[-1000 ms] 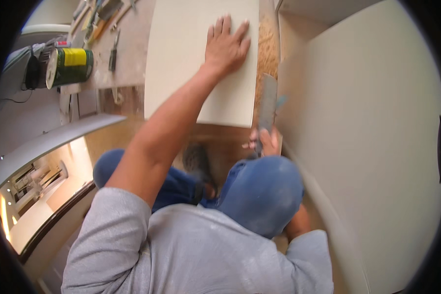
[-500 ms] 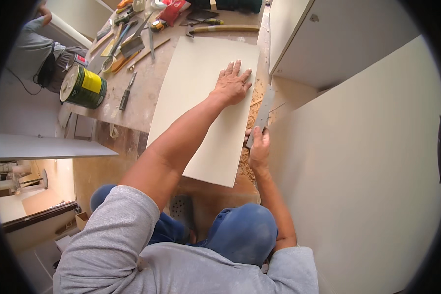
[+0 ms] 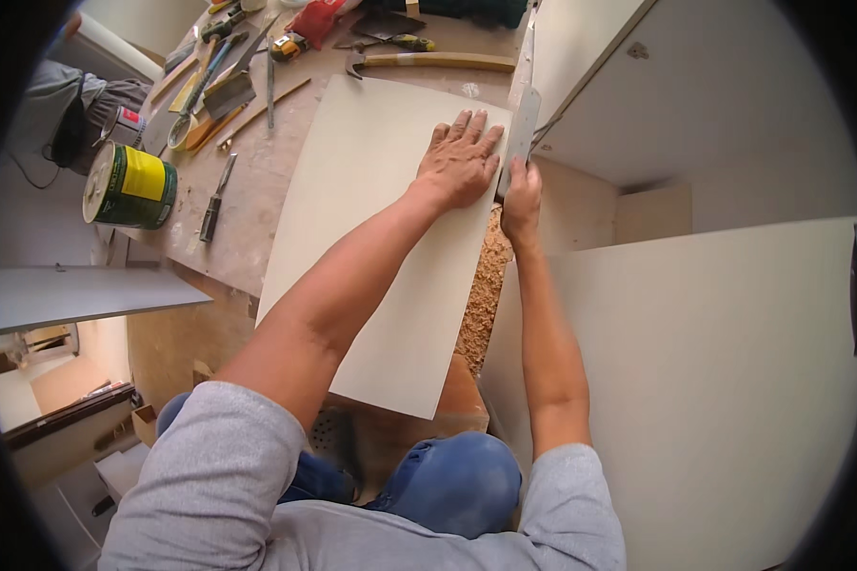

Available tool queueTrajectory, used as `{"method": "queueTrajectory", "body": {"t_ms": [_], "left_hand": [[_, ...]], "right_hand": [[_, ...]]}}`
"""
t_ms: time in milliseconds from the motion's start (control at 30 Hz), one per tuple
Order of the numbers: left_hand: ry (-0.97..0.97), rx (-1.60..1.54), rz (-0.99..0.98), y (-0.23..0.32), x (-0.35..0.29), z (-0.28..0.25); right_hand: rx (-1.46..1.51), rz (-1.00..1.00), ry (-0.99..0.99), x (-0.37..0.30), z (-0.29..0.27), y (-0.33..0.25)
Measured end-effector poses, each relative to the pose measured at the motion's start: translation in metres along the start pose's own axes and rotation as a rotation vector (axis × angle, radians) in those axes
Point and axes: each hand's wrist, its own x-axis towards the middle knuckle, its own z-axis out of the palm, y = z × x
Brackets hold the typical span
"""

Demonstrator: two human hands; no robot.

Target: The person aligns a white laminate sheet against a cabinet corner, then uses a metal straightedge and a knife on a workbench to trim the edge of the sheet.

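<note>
A long cream-white board lies on the workbench. My left hand rests flat on it near its right edge, fingers spread. Against that right edge, towards the far end, my right hand is wrapped round a grey metal hand plane. The plane stands on its side along the board's edge, and part of its body is hidden by my fingers. Below the edge lies a heap of curly wood shavings.
A claw hammer lies beyond the board. A chisel, a green-and-yellow paint can and several tools cover the bench's left side. White cabinet panels stand close on the right. Another person is at the far left.
My right hand has pushed the hand plane forward along the board's right edge, away from me. My left hand still presses on the board. The view has shifted slightly.
</note>
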Motion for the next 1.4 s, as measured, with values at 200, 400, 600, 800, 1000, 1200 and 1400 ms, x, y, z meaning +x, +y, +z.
{"method": "queueTrajectory", "body": {"t_ms": [200, 400, 600, 800, 1000, 1200, 1400], "left_hand": [[-0.013, 0.039, 0.008, -0.006, -0.002, 0.001], [0.011, 0.038, 0.019, -0.009, -0.001, 0.01], [0.014, 0.048, 0.029, -0.009, 0.002, 0.009], [0.029, 0.037, 0.035, -0.005, 0.003, 0.009], [0.047, 0.047, 0.022, -0.004, 0.002, 0.01], [0.029, 0.037, 0.018, -0.003, 0.003, 0.009], [0.083, 0.061, 0.024, -0.004, 0.005, 0.019]], "right_hand": [[0.103, 0.024, -0.046, 0.076, 0.018, -0.009], [0.334, 0.043, -0.035, 0.089, 0.026, -0.006], [0.179, -0.05, -0.029, 0.055, 0.018, 0.001], [0.277, 0.026, -0.061, 0.014, 0.012, 0.005], [0.281, 0.085, -0.078, -0.044, 0.007, -0.005], [0.076, 0.104, -0.078, -0.099, -0.003, -0.013], [0.081, 0.114, -0.053, -0.165, -0.004, -0.034]]}}
